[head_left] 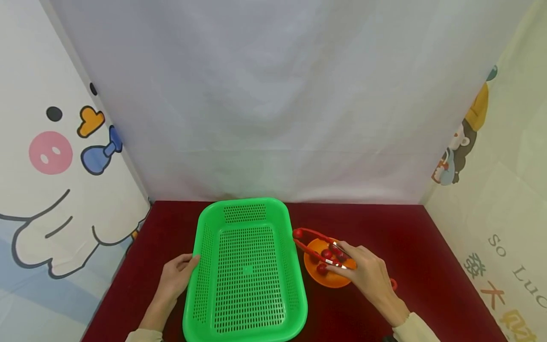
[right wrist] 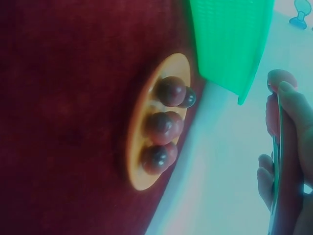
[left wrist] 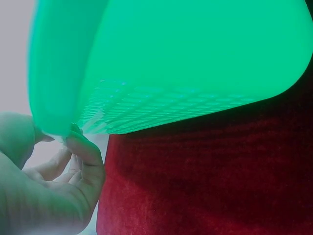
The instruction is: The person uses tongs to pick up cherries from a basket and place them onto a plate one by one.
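Note:
With thumb and fingers at its left rim, my left hand (head_left: 174,278) grips a green perforated plastic basket (head_left: 301,304). The left wrist view shows the curled fingers (left wrist: 88,156) under the rim. My right hand (head_left: 369,268) holds red-tipped tongs (head_left: 316,233). A small round red fruit (head_left: 297,233) sits between the tong tips, near the basket's right rim. Below the tongs is an orange plate (head_left: 331,283) bearing several round dark-red fruits (right wrist: 171,91). In the right wrist view the tongs (right wrist: 288,161) run along the right side.
Dark red cloth (head_left: 363,313) covers the table. A pale curtain (head_left: 273,118) hangs along the back. Printed cartoon panels (head_left: 64,199) close off both sides. A red loop (head_left: 393,284) shows just behind my right wrist.

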A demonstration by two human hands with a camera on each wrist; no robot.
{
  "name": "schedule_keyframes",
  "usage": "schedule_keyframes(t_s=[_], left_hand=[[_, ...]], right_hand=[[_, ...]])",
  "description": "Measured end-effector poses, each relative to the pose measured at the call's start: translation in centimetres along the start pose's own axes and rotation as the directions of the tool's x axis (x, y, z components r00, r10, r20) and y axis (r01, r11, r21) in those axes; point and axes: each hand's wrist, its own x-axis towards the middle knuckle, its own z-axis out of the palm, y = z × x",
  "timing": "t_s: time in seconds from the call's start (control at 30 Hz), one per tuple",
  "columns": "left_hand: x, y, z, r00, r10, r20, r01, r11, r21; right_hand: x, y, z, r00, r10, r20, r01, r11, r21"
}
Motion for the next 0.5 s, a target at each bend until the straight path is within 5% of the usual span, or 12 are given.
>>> schedule_keyframes(t_s=[0.5], left_hand=[[0.1,-0.1,0.0,1.0,-0.006,0.0,0.006,1.0,0.001]], right_hand=[[-3.5,1.4,-1.9,0.998,0.065,0.013,-0.065,0.998,-0.018]])
